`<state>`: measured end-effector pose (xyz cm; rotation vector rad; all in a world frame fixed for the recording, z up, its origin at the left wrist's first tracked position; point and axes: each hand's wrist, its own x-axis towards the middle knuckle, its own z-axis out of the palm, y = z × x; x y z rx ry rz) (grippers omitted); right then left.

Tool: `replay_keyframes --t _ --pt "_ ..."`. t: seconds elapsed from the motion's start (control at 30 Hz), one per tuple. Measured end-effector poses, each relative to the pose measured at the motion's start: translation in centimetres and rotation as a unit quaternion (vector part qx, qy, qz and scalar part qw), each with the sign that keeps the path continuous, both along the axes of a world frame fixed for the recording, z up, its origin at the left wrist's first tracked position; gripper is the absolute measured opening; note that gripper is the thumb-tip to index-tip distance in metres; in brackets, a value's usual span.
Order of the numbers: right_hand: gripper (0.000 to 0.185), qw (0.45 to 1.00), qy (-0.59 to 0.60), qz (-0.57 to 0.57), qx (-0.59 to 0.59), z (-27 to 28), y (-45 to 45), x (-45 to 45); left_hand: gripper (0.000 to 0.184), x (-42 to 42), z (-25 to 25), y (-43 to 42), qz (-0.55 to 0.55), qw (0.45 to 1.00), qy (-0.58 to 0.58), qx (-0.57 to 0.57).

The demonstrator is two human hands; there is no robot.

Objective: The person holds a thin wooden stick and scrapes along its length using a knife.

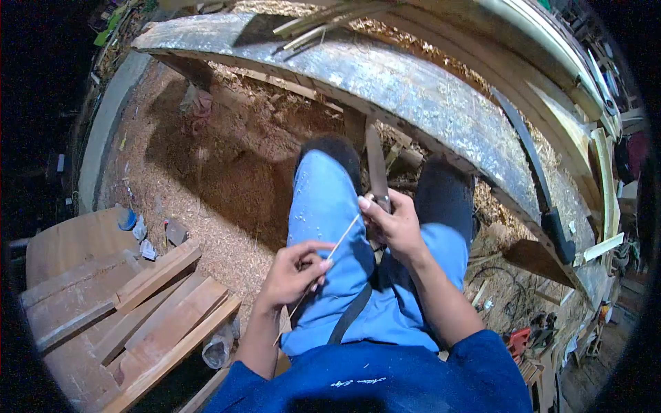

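Observation:
A thin light wooden strip [345,234] runs diagonally above my lap. My left hand [295,277] is closed on it, pinching it between thumb and fingers near its middle. My right hand [394,226] is wrapped round the handle of a knife [376,162], whose broad blade points away from me between my knees. The strip's upper end reaches close to the right thumb; whether they touch I cannot tell. Blue trousers [320,206] with small shavings on them lie beneath both hands.
A long worn plank [344,76] crosses in front, with thin strips [310,31] on top and a black-handled saw [556,234] at its right. Wooden boards [172,303] lie at the left. Shavings cover the ground [206,199]. A red tool [518,342] is at the lower right.

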<state>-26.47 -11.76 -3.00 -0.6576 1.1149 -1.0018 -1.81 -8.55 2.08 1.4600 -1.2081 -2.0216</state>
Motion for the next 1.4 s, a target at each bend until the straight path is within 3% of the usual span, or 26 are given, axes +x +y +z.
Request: replay_keyframes --t 0.2,0.3,0.37,0.5,0.8,0.93,1.17,1.23,1.4 --pt "0.012 0.991 0.037 -0.067 -0.111 4.7 -0.6 -2.2 0.017 3.4 0.2 0.9 -0.002 0.999 -0.003 -0.053" --pt "0.015 0.978 -0.001 -0.171 -0.120 7.4 -1.3 -4.6 0.017 3.2 0.8 -0.3 0.026 0.996 -0.018 -0.082" --pt "0.017 0.946 0.028 -0.282 -0.159 8.0 -2.3 -6.2 0.018 2.5 0.9 -1.3 0.043 0.985 -0.014 -0.169" --pt "0.025 0.925 0.081 -0.320 -0.188 10.4 -2.1 -10.3 0.020 1.3 1.2 -2.6 0.057 0.980 0.019 -0.188" --pt "0.035 0.932 0.087 -0.308 -0.169 8.9 -0.6 -11.1 0.029 1.0 0.7 -2.5 0.071 0.984 0.096 -0.134" --pt "0.039 0.936 0.098 -0.308 -0.139 9.6 -1.6 -9.4 0.036 2.3 0.4 -2.1 0.081 0.985 0.062 -0.141" --pt "0.034 0.958 0.062 -0.247 -0.130 8.9 -2.4 -7.4 0.042 3.5 -1.7 0.4 0.202 0.973 0.005 -0.109" --pt "0.033 0.965 0.077 -0.210 -0.139 7.9 -2.7 -7.2 0.043 3.1 -2.3 1.1 0.284 0.953 0.031 -0.101" --pt "0.041 0.968 0.059 -0.195 -0.150 8.0 -2.6 -5.8 0.031 3.1 -4.0 2.4 0.398 0.914 0.055 -0.064"
